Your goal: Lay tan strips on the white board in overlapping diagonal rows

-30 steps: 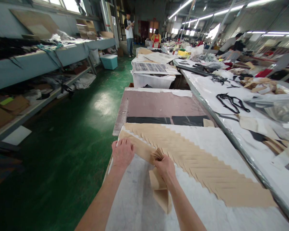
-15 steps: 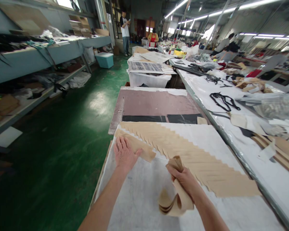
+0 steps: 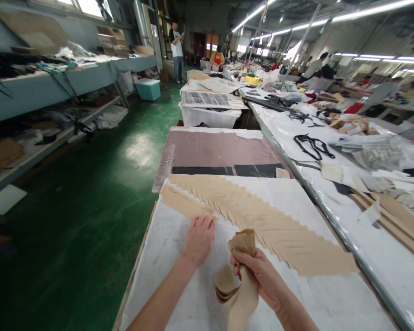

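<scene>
My right hand (image 3: 258,273) grips a folded bundle of tan strips (image 3: 243,299), thin and flexible like fabric or paper. The bundle's top end stands above my fist and its lower part curls down over the white sheet (image 3: 172,266). Close to the near end of a tan strip pair (image 3: 182,201) is my left hand (image 3: 200,239), its fingers curled together and the tips hidden. To the right, many more tan strips (image 3: 262,223) lie overlapped in a slanting fan on the sheet.
Beyond the sheet lies a brownish board (image 3: 207,149) with black bands, then a white bin (image 3: 207,117). A metal-edged table (image 3: 300,172) runs along the right, bearing black straps (image 3: 313,146) and scraps. Green floor (image 3: 89,220) and a shelf bench are left. Several people are farther off.
My left hand has slid toward me and right, from flat on the strip to its near end, fingers now curled. My right hand has shifted slightly left and down with the bundle.
</scene>
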The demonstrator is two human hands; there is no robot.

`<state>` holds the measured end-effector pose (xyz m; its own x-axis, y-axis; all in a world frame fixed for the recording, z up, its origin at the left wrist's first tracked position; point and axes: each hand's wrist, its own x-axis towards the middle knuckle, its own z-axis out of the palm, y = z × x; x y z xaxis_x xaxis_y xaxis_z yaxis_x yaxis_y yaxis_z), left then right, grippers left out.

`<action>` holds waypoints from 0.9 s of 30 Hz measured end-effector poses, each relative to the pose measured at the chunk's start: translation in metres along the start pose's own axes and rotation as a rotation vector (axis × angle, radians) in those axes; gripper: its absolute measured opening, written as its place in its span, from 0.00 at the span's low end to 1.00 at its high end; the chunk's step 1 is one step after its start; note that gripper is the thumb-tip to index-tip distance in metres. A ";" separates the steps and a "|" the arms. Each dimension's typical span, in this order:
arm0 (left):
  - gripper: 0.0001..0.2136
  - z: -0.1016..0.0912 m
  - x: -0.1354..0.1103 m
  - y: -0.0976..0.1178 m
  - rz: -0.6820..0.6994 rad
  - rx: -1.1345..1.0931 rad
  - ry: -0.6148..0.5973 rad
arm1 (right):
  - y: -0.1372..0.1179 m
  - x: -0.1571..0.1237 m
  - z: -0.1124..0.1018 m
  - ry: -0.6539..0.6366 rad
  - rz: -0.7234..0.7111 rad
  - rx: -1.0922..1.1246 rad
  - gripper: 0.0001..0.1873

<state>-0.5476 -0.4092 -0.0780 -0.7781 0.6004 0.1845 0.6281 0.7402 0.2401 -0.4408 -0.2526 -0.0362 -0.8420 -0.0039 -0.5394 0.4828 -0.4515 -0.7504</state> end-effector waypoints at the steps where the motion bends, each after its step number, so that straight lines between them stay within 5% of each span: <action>1: 0.15 0.002 0.001 0.002 -0.020 -0.092 -0.007 | 0.002 -0.001 0.000 -0.004 0.006 0.002 0.13; 4: 0.13 -0.001 0.004 0.000 -0.111 -0.414 -0.036 | 0.003 -0.003 0.003 0.009 0.016 0.037 0.13; 9: 0.12 -0.033 -0.002 -0.002 -0.407 -0.925 -0.038 | 0.001 0.001 0.015 0.024 0.043 0.141 0.15; 13: 0.16 -0.052 -0.014 0.014 -0.458 -1.281 -0.241 | 0.003 0.009 0.023 0.055 0.016 0.107 0.18; 16: 0.15 -0.054 -0.017 0.023 -0.500 -1.309 -0.329 | 0.005 0.015 0.027 0.074 -0.031 0.015 0.17; 20: 0.11 -0.050 -0.017 0.019 -0.604 -1.255 -0.250 | 0.001 0.016 0.035 0.065 -0.060 -0.064 0.14; 27: 0.14 -0.044 -0.017 -0.042 -0.732 -0.881 -0.002 | 0.011 0.011 0.032 0.018 0.071 -0.145 0.20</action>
<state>-0.5614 -0.4638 -0.0494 -0.9544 0.1143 -0.2759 -0.1994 0.4439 0.8736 -0.4522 -0.2861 -0.0384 -0.8005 -0.0148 -0.5991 0.5720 -0.3171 -0.7564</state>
